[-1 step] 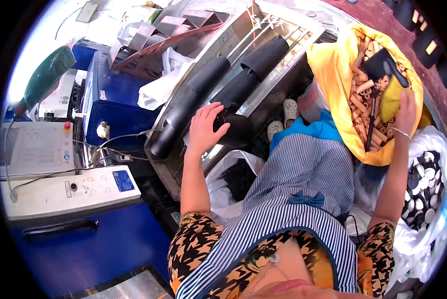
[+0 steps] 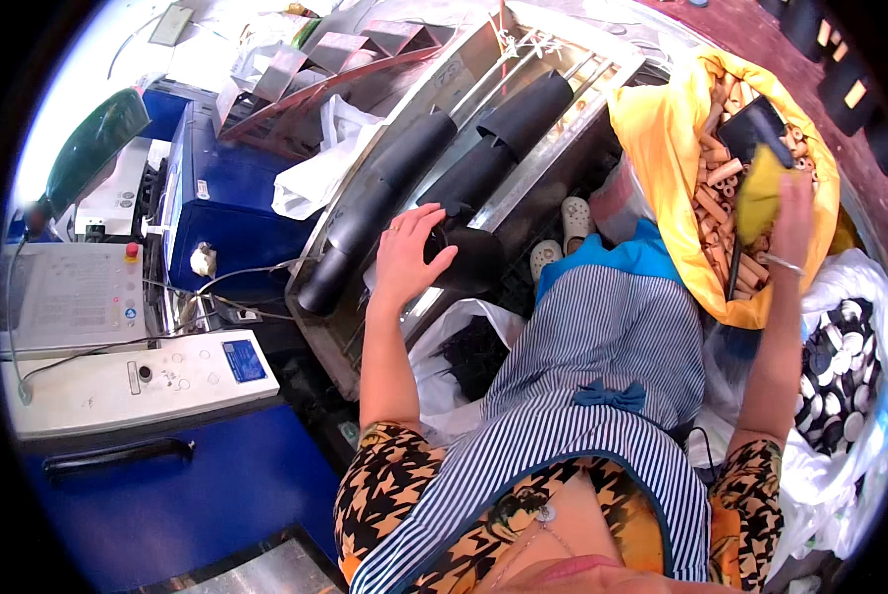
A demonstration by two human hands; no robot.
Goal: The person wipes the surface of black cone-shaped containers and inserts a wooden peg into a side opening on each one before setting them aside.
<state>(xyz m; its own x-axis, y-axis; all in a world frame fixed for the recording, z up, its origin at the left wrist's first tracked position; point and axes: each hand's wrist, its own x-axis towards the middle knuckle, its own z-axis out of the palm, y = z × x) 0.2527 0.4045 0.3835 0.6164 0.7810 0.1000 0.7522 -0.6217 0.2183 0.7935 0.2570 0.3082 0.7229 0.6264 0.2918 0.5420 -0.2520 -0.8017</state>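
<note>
My left hand (image 2: 409, 252) curves its fingers and thumb round the near end of a black tapered cup-like part (image 2: 475, 261). That part lies in line with more black cups (image 2: 469, 178) on the metal rack. Over a yellow bag (image 2: 652, 134) of short tan tubes (image 2: 711, 206), my right hand (image 2: 792, 220) is closed on a yellow piece (image 2: 759, 196) with a dark blue end; its kind is unclear and it is blurred. Beneath it among the tubes are a black square piece (image 2: 743, 127) and a thin black rod (image 2: 735, 252).
Another row of black cups (image 2: 374, 208) lies along the rack (image 2: 340, 361). At the left stand a blue machine (image 2: 221, 223) and a pale control panel (image 2: 147, 381). A white bag (image 2: 828, 475) of black-and-white round pieces is at the right. Cables cross between machine and rack.
My right hand has shifted slightly left, and the yellow piece has swung left over the tubes. My left hand stays in place on the black cup.
</note>
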